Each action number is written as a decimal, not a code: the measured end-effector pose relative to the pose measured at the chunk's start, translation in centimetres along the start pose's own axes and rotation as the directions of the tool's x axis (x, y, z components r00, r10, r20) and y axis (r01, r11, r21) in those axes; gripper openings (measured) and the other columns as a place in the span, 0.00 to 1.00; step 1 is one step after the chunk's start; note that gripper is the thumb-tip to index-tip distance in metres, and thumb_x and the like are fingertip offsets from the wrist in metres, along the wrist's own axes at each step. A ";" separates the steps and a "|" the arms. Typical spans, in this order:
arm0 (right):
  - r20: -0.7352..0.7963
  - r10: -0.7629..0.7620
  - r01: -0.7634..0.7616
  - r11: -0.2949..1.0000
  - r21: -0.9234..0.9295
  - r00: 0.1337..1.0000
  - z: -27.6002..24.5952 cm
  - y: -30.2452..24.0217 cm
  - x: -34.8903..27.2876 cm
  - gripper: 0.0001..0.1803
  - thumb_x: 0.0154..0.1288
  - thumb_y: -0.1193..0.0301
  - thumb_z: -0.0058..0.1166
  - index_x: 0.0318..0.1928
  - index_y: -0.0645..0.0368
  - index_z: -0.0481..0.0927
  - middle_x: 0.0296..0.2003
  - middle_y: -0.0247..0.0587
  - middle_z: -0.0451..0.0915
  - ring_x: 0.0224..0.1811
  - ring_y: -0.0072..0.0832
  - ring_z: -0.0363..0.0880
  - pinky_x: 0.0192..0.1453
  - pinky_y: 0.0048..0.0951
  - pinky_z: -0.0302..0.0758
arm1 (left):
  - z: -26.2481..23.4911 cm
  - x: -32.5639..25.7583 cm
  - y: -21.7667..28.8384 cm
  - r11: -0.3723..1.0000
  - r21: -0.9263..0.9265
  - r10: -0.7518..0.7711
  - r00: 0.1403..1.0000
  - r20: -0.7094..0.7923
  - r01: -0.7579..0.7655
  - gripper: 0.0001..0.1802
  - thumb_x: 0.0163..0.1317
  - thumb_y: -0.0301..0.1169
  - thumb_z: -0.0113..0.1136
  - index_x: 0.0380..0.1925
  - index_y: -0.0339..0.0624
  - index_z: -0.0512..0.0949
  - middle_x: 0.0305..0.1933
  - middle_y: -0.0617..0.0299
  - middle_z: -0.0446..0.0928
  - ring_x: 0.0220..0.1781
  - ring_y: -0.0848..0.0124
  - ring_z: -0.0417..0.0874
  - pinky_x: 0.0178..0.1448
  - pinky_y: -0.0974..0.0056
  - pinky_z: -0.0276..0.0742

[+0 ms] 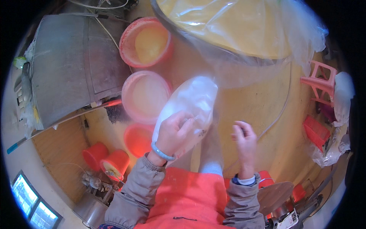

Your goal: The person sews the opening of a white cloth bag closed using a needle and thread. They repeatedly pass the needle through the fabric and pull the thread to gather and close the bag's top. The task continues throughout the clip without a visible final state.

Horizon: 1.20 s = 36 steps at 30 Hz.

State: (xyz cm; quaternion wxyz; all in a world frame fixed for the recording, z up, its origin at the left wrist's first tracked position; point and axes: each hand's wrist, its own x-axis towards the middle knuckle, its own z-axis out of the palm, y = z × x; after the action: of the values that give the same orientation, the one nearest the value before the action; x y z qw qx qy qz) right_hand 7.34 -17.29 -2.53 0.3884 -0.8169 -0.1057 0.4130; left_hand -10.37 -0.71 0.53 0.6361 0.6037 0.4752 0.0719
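My left hand (pixel 174 131), with a pale blue bangle at the wrist, is closed on a white plastic sack (pixel 197 98). The sack hangs in front of my legs, bulging at its far end, with some print low on its side. To the right, apart from the sack, my right hand (pixel 245 139) is held in the air with its fingers curled in. Whether anything small is pinched there is hidden. Just left of the sack stands a pink tub (pixel 166 91) with pale contents. A red apron (pixel 187 194) covers my lap.
Beyond the tub is another pink bucket (pixel 126 47) with yellowish contents. A large round vessel (pixel 164 17) under clear plastic sheeting spans the far side. Red buckets (pixel 95 154) are at lower left, beside a grey cabinet (pixel 63 68). At right are a pink stool (pixel 324 82) and red basket (pixel 316 131).
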 end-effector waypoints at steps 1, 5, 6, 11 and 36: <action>0.084 0.032 -0.048 0.981 0.190 0.996 1.7 -1.2 -0.5 0.13 0.68 0.71 0.55 0.48 0.66 0.79 0.36 0.36 0.81 0.37 0.22 0.78 0.43 0.24 0.75 | 0.0 0.0 0.0 0.993 0.096 0.072 0.997 -0.023 -0.069 0.06 0.63 0.27 0.58 0.37 0.36 0.78 0.36 0.60 0.78 0.37 0.73 0.78 0.42 0.68 0.74; 0.172 -0.084 -0.009 0.878 0.478 0.982 6.4 -4.7 -1.2 0.13 0.69 0.72 0.53 0.49 0.68 0.79 0.37 0.35 0.80 0.36 0.19 0.77 0.42 0.21 0.74 | 0.2 -0.3 0.5 0.913 0.358 0.232 0.971 -0.060 -0.196 0.08 0.60 0.25 0.60 0.39 0.36 0.78 0.38 0.56 0.78 0.36 0.68 0.80 0.41 0.67 0.74; 0.185 -0.037 -0.053 0.887 0.458 0.982 6.7 -5.2 -1.2 0.13 0.69 0.73 0.53 0.49 0.68 0.78 0.37 0.35 0.80 0.36 0.19 0.77 0.43 0.21 0.74 | 0.3 -0.4 0.8 0.905 0.377 0.239 0.968 -0.073 -0.195 0.09 0.59 0.26 0.61 0.39 0.36 0.78 0.38 0.54 0.78 0.36 0.63 0.80 0.40 0.64 0.74; 0.228 -0.104 -0.006 0.900 0.436 0.968 6.7 -5.5 -0.8 0.11 0.71 0.74 0.50 0.49 0.67 0.79 0.37 0.35 0.79 0.37 0.19 0.77 0.43 0.22 0.74 | 1.7 -1.1 2.1 0.907 0.386 0.239 0.960 -0.146 -0.167 0.13 0.54 0.29 0.64 0.40 0.35 0.79 0.38 0.50 0.79 0.38 0.54 0.80 0.40 0.57 0.76; 0.385 -0.044 -0.159 0.864 0.478 0.922 7.2 -2.9 0.6 0.09 0.71 0.71 0.53 0.44 0.64 0.78 0.27 0.29 0.78 0.27 0.14 0.74 0.31 0.17 0.71 | 1.8 0.6 -1.0 0.823 -0.549 -0.185 0.983 -0.017 0.146 0.07 0.65 0.25 0.53 0.41 0.35 0.77 0.39 0.61 0.76 0.41 0.76 0.76 0.44 0.66 0.74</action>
State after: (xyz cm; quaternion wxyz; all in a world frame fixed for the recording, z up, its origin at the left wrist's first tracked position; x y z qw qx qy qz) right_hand 2.67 -11.05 -3.35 0.5456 -0.5942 -0.0439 0.5893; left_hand -9.26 -1.83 -0.89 0.7685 0.3512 0.5072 0.1697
